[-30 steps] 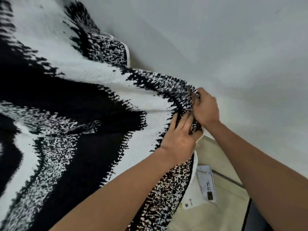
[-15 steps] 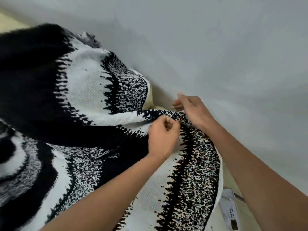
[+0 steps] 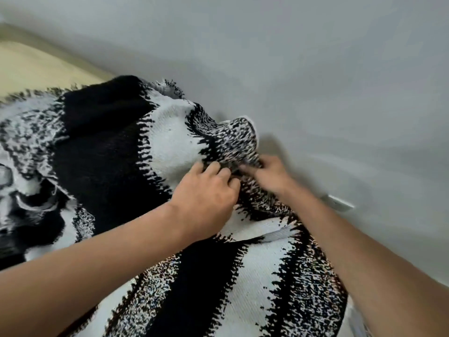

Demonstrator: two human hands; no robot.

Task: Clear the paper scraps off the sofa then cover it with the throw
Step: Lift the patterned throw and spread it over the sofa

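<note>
A black and white woven throw with a fringed edge lies draped over the sofa and hides almost all of it. My left hand and my right hand meet at a bunched, speckled fold of the throw close to the wall, fingers curled into the fabric and pinching it. The right hand is blurred. A raised hump of speckled cloth stands just above both hands. No paper scraps show.
A plain grey-white wall runs right behind the throw. A strip of pale yellow floor shows at the upper left. A small white fitting sits on the wall to the right of my right wrist.
The view swung left and up along the wall. Both hands shifted along the throw's edge and now pinch a bunched fold; the right hand, open half a second ago, has closed on fabric.
</note>
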